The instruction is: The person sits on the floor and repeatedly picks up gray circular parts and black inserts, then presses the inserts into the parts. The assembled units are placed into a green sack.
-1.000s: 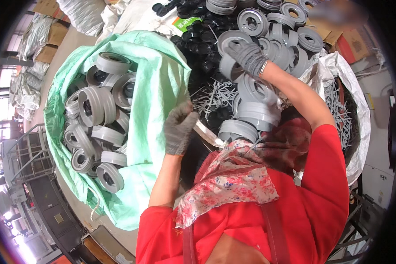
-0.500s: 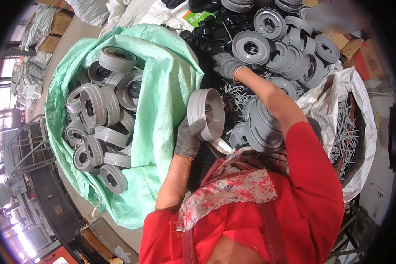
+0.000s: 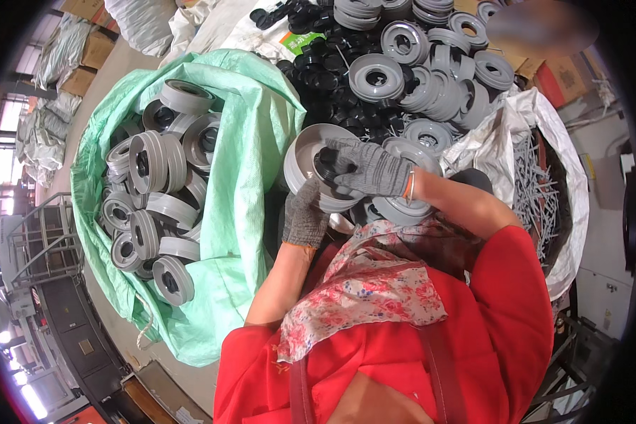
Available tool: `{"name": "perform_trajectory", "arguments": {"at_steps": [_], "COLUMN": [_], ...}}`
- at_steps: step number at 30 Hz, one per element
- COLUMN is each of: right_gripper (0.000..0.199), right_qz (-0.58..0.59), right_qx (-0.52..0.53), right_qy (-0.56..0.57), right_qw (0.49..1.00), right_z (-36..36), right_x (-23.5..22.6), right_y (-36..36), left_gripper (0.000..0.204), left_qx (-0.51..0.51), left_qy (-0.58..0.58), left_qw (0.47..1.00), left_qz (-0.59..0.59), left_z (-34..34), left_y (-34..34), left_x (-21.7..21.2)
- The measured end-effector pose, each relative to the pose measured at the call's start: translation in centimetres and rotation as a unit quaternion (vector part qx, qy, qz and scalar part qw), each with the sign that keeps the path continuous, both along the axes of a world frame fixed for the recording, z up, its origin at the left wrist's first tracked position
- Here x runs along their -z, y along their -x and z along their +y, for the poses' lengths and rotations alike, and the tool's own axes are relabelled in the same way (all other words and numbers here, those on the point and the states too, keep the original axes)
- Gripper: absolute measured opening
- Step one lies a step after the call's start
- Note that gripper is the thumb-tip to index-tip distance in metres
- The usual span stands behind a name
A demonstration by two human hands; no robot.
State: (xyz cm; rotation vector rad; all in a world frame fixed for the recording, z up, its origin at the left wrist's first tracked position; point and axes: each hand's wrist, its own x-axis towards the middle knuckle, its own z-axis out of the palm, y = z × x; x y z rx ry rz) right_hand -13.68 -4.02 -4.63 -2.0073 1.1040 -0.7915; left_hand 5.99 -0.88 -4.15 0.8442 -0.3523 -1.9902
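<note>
My left hand (image 3: 305, 215), in a grey knit glove, is closed on the near rim of a grey plastic ring-shaped part (image 3: 298, 157), which is tilted so its hollow side shows. Inside that hollow, my right hand (image 3: 372, 169), gloved too, grips a small black round plastic piece (image 3: 326, 165) at the centre. The fingers partly cover the piece, so I cannot tell whether it is seated. To the left stands a green woven sack (image 3: 251, 162) holding several similar grey parts (image 3: 148, 162) with black centres.
Beyond my hands lie a heap of black round pieces (image 3: 318, 74) and several grey parts (image 3: 377, 78). A white sack (image 3: 569, 191) with thin grey plastic sticks (image 3: 533, 191) stands at the right. Cardboard boxes (image 3: 565, 81) are at the far right.
My right hand has come back from the black heap and brought a black piece into the grey part. My left hand has tilted the grey part so its hollow faces up more.
</note>
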Motion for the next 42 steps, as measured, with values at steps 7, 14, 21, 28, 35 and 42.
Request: {"name": "perform_trajectory", "arguments": {"at_steps": [7,14,21,28,35,42], "right_gripper": [0.062,0.038,0.048,0.074,0.077,0.065], "right_qz": [0.257,0.213,0.260,0.095,0.050,-0.044], "right_qx": [0.010,-0.121,-0.091,0.076,0.041,0.074], "right_qy": [0.106,0.312,0.425,0.053,-0.299,-0.203], "right_qw": [0.961,0.918,0.862,0.991,0.952,0.975], "right_z": [3.2,4.8,6.1,5.3,4.3,4.2], "right_x": [-4.8,-4.7,-5.1,-6.0,-6.7,-4.8], "right_y": [-1.5,-1.4,-1.4,-2.1,-1.9,-2.8], "left_gripper": [0.055,0.053,0.053,0.058,0.059,0.048], "left_qx": [0.075,0.164,0.196,0.099,0.066,0.074], "left_qy": [0.106,0.099,0.091,0.131,0.327,0.259], "left_qw": [0.989,0.979,0.975,0.985,0.887,0.916], "left_qz": [-0.066,-0.066,-0.061,-0.050,-0.319,-0.297], "left_z": [3.1,3.2,2.2,3.8,3.6,4.1], "left_y": [-0.8,-2.5,-3.6,-1.8,-1.8,-2.3], "left_x": [-2.5,-5.2,-4.3,-5.4,-3.7,-4.6]}}
